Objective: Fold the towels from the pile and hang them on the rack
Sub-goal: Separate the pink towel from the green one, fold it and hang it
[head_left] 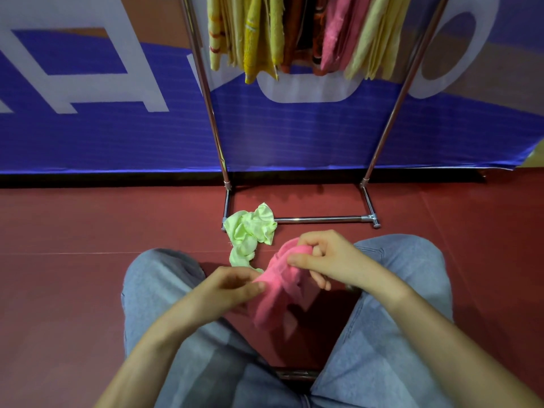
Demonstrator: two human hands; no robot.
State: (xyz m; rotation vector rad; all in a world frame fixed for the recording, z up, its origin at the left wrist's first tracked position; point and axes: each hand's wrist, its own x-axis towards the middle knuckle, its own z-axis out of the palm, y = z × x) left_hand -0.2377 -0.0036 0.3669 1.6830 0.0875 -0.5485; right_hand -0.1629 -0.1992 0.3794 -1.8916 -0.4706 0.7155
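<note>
Head view, entries from left to right.

1. banner (88, 136): blue with large white letters, stretched along the wall. Its lower edge meets the red floor (73, 219).
2. left hand (232, 285): thumb and fingers pinch the lower left edge of the pink towel.
3. green towel (250, 231): pale green and crumpled. It lies on the floor over the left foot of the rack, just beyond the hands.
4. pink towel (276, 290): bunched and unfolded, held between both hands above the gap between the knees. A loose end hangs down.
5. right hand (318, 257): fingers curled round the upper bunch of the pink towel, thumb on top.
6. rack (321, 219): chrome, with two slanting uprights and a low crossbar resting on the floor. It stands straight ahead of the person, against the banner.
7. hung towels (294, 33): yellow, orange, pink and cream, draped side by side between the uprights at the top edge.
8. jeans (397, 290): light blue, one knee on either side of the hands.
</note>
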